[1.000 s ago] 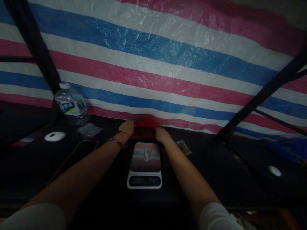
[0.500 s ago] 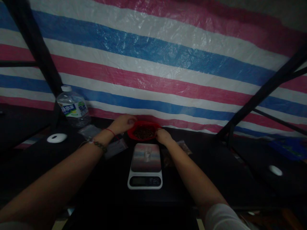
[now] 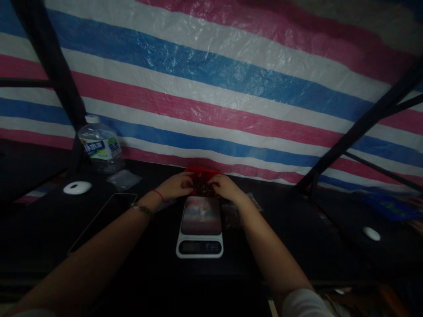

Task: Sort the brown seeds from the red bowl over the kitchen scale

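At the far left a white puck (image 3: 76, 188) lies on the dark table (image 3: 142, 273), with 1 water bottle (image 3: 101, 149) behind it, clear liquid inside. The left hand (image 3: 175, 186) and right hand (image 3: 224, 186) meet over a red bowl (image 3: 202, 170) of dark bits, fingers curled around a small clump (image 3: 203, 189), just behind the scale (image 3: 200, 226).

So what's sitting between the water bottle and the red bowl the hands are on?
In the head view, a small clear plastic bag lies between the water bottle and the red bowl; past it is dark tabletop.
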`<state>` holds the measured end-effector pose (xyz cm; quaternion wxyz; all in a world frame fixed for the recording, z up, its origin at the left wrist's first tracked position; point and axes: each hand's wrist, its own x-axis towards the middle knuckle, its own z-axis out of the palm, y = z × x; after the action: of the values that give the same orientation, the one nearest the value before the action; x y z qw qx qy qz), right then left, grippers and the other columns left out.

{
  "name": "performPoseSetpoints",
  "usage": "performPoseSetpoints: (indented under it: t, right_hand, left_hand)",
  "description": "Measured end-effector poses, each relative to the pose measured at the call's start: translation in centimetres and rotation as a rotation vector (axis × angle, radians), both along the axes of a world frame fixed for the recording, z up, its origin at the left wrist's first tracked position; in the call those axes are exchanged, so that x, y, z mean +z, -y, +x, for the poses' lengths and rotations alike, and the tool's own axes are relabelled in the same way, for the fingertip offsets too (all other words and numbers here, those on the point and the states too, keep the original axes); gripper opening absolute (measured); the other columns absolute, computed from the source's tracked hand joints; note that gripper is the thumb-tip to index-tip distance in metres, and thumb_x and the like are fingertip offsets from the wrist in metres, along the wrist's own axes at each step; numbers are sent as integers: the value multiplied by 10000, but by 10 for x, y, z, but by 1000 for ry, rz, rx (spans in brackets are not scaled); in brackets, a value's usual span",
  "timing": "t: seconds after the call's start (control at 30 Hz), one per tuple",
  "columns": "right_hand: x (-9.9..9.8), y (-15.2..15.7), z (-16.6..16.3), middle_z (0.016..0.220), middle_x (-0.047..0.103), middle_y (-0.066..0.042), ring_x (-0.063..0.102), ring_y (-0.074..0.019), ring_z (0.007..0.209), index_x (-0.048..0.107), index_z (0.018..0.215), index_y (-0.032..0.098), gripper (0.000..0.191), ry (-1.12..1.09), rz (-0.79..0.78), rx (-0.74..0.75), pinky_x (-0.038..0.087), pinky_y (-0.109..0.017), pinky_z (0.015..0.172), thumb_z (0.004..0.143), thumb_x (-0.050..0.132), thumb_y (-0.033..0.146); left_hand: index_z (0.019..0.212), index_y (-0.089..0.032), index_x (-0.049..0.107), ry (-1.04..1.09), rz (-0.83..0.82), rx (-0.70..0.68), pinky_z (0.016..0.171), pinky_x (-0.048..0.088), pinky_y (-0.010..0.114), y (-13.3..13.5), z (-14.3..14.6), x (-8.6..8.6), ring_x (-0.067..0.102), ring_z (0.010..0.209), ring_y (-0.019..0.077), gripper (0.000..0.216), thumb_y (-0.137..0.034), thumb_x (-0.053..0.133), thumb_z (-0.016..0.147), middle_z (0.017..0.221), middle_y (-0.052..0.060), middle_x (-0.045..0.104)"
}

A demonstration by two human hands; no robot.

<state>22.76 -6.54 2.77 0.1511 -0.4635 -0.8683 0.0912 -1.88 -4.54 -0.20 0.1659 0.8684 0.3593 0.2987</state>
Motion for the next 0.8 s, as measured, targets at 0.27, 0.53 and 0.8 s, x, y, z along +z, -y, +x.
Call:
performPoseSetpoints:
  t: [0.27,0.53,0.8]
  right_hand:
    - [-8,-28,-38,1104,681,-92,646,-211,924,671,1137,203,374,195,-234,-9,470,-261,782,782,649,318]
    - [-19,-24,-43,1120,666,-88,631,-203,950,666,1131,210,341,153,-195,-10,455,-256,805,792,634,234]
    - [-21,-29,-40,1031,711,-52,637,-179,937,721,994,207,253,128,-163,12,446,-238,816,771,631,131]
  left_hand:
    - [1096,-186,627,-55,-12,-183,869,479,317,27,5,8,637,963,214,476,-462,684,712,1068,66,682]
    - [1183,-281,596,-315,-62,-192,849,473,316,55,23,20,638,1016,253,635,-540,738,621,1122,33,684]
    - [940,-264,650,-317,-48,-121,765,469,292,68,33,21,657,891,218,308,-462,670,705,928,7,704]
